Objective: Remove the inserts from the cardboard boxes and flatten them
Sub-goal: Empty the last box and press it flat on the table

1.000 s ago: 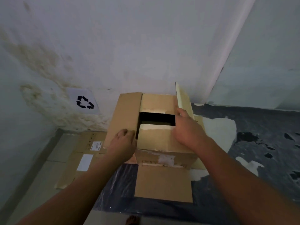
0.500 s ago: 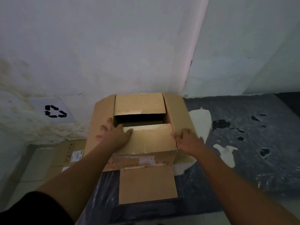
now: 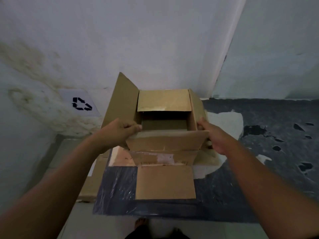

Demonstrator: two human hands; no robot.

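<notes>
My left grip (image 3: 120, 130) curls round the left end of the near flap (image 3: 164, 141) of the cardboard box (image 3: 160, 158). My right grip (image 3: 215, 138) clasps that flap's right end, thumb on top. The box stands on a dark floor (image 3: 259, 178) with pale worn patches, against a stained white wall (image 3: 155, 40) in a corner. Left of the box lies flattened cardboard (image 3: 88, 185), and a recycling sign (image 3: 82, 104) sits low on the wall. The box is brown and open-topped, its left flap (image 3: 120, 100) raised and a bottom flap (image 3: 165, 181) splayed toward me.
</notes>
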